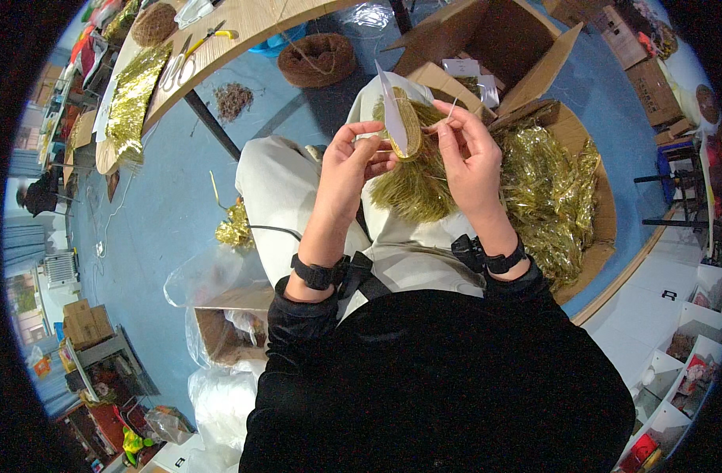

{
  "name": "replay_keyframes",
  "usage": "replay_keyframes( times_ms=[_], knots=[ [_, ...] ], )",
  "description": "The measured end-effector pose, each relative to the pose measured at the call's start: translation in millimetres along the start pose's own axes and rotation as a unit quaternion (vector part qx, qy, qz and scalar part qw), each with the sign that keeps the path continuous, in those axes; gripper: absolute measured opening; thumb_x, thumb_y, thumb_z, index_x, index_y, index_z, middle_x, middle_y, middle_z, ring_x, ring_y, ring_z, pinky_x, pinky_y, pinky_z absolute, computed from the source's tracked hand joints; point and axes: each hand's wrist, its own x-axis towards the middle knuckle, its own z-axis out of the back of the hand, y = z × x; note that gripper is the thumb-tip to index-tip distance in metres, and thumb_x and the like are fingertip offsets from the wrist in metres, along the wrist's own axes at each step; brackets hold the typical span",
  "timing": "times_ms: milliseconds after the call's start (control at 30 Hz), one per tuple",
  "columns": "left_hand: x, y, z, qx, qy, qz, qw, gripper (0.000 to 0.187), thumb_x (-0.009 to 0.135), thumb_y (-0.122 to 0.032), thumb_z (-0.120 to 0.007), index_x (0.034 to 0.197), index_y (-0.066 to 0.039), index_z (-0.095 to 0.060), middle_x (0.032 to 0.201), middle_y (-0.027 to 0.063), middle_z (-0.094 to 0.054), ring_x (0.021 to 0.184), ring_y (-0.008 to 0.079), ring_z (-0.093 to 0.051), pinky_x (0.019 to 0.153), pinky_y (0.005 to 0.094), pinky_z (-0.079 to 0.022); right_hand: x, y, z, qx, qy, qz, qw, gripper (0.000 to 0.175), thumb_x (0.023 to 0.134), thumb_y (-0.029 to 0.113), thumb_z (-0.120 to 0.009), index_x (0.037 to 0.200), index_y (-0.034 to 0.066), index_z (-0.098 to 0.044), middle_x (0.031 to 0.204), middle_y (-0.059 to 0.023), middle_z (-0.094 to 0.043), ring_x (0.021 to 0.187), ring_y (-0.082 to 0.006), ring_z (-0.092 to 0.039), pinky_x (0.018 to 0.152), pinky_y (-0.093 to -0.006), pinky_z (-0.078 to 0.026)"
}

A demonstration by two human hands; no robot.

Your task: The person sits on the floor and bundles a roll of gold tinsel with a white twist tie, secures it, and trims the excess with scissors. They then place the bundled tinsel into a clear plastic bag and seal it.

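Above my lap, my left hand pinches a coil of gold fringe trim by its banded edge. A white card stands upright along the near side of that band, next to my left fingers. Loose gold strands hang from the band over my light trousers. To the right, my right hand holds a thin white strip between thumb and fingertips, close beside the band. Whether the strip passes around the trim cannot be made out.
A flattened carton at my right holds heaped gold tinsel fringe. Beyond it stands an open cardboard box. On the wooden table lie scissors, a yellow-handled tool and gold fringe. Plastic bags sit at left.
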Motion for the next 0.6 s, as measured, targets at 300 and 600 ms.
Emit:
replay_keyframes(
  times_ms=[300,600],
  knots=[
    [0,0,1,0.022,0.016,-0.008,1.0,0.022,0.101,-0.015,-0.055,0.119,-0.003,-0.054,0.096,0.0091,-0.068,0.08,0.0151,-0.068,0.078,0.0271,-0.057,-1,5,2,-0.038,0.023,0.009,0.999,0.03,0.096,0.001,-0.059,0.125,0.0034,-0.065,0.095,-0.0064,-0.064,0.081,-0.0115,-0.062,0.072,-0.0262,-0.051],
    [1,3,1,0.122,0.018,-0.018,0.992,0.025,0.094,-0.011,-0.063,0.116,-0.004,-0.052,0.098,0.0038,-0.066,0.083,0.0117,-0.065,0.076,0.0254,-0.054,2,6,3,-0.134,0.045,0.092,0.986,0.039,0.096,-0.001,-0.059,0.134,0.006,-0.061,0.096,-0.0072,-0.06,0.084,-0.0141,-0.063,0.074,-0.0263,-0.052]
  ],
)
